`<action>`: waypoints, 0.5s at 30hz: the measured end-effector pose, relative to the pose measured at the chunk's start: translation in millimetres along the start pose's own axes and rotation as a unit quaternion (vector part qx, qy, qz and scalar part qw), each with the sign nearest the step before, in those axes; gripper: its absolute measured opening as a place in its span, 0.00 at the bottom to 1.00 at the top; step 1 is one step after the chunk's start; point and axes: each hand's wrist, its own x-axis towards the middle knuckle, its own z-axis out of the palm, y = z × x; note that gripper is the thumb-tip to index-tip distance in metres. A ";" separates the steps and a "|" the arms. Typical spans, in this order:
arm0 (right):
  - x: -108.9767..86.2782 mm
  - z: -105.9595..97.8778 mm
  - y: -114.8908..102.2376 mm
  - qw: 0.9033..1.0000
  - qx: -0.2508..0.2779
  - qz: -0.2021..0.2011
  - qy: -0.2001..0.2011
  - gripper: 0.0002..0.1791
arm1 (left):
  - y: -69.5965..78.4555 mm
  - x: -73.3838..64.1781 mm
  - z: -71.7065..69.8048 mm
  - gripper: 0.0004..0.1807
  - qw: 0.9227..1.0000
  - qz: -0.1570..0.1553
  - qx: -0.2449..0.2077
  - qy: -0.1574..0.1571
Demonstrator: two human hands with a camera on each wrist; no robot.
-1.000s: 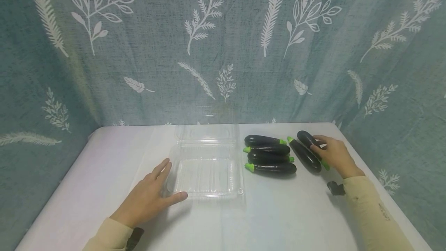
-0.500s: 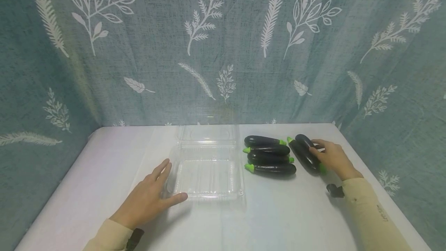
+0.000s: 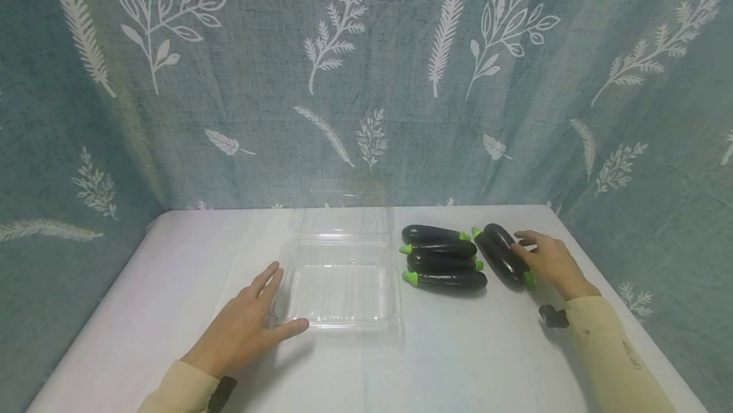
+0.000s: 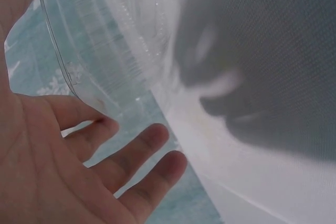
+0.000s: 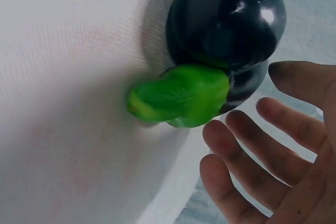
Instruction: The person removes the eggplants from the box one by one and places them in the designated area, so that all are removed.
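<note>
Around the near left corner of a clear plastic clamshell container (image 3: 343,324) spreads my left hand (image 3: 243,324), its thumb near the front edge. In the left wrist view the fingers (image 4: 152,140) are loosely spread beside the clear wall. On the right, my right hand (image 3: 552,263) is beside a glossy dark eggplant (image 3: 499,236) with a green stem (image 5: 181,95). That eggplant lies slanted against a second eggplant (image 3: 497,261). The right wrist view shows the fingers apart and relaxed, the thumb tip right at the dark skin.
Several more eggplants (image 3: 446,280) lie stacked in a row between the container and the slanted pair. The container's lid (image 3: 343,221) stands raised behind its base. A leaf-patterned curtain (image 3: 366,82) borders the white table (image 3: 435,362) at the back and sides.
The eggplant at my right hand has moved left and slightly nearer, against its neighbour. My right hand has loosened from it. My left hand has stayed in place.
</note>
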 end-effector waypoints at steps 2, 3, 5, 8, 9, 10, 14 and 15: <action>-0.9 -1.1 -1.0 1.000 0.001 0.004 0.004 0.29 | 0.5 -0.9 -0.3 0.58 1.000 0.000 0.001 0.001; -1.1 -1.5 -1.4 1.000 0.002 0.005 0.008 0.29 | 0.7 -1.4 -0.8 0.58 1.000 -0.001 0.000 0.001; -1.9 -2.3 -3.2 1.000 0.003 0.005 0.022 0.30 | 1.5 -2.1 -2.2 0.58 1.000 -0.001 0.001 0.001; -2.5 -3.3 -7.4 0.999 -0.002 -0.006 0.048 0.30 | 2.5 -1.9 -5.3 0.57 1.000 -0.006 0.006 -0.001; -2.8 -3.6 -9.5 0.998 -0.002 -0.012 0.059 0.29 | 2.4 -1.2 -6.5 0.56 1.000 -0.006 0.012 0.002; -3.2 -4.0 -11.9 0.997 -0.001 -0.020 0.069 0.28 | 2.0 -0.2 -7.9 0.55 1.000 -0.006 0.019 0.005; -4.1 -4.6 -23.8 0.993 0.021 -0.062 0.099 0.25 | -3.8 6.3 -14.1 0.50 0.998 -0.021 0.062 0.018; -4.0 -4.3 -27.1 0.992 0.027 -0.073 0.103 0.26 | -6.4 8.3 -15.6 0.49 0.996 -0.026 0.076 0.024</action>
